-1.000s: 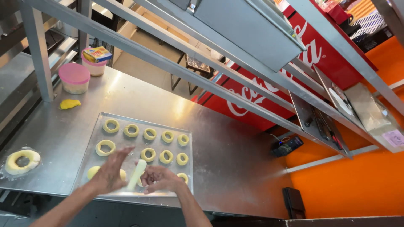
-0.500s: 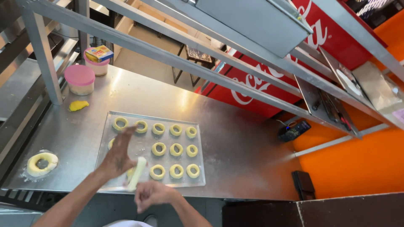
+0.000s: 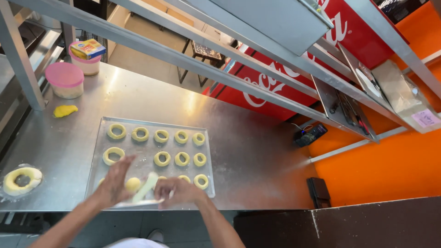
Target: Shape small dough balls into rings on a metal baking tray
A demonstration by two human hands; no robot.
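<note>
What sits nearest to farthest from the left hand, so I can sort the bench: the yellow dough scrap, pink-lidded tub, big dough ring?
From the left hand:
1. Big dough ring, left, off the tray.
2. Yellow dough scrap, farther back left.
3. Pink-lidded tub, behind the scrap.

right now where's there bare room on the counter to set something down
The widest free patch is the steel counter right of the baking tray, out to its right edge. Another runs behind the tray, right of the pink-lidded tub. The tray's front is crowded: dough rings, left hand, right hand.
</note>
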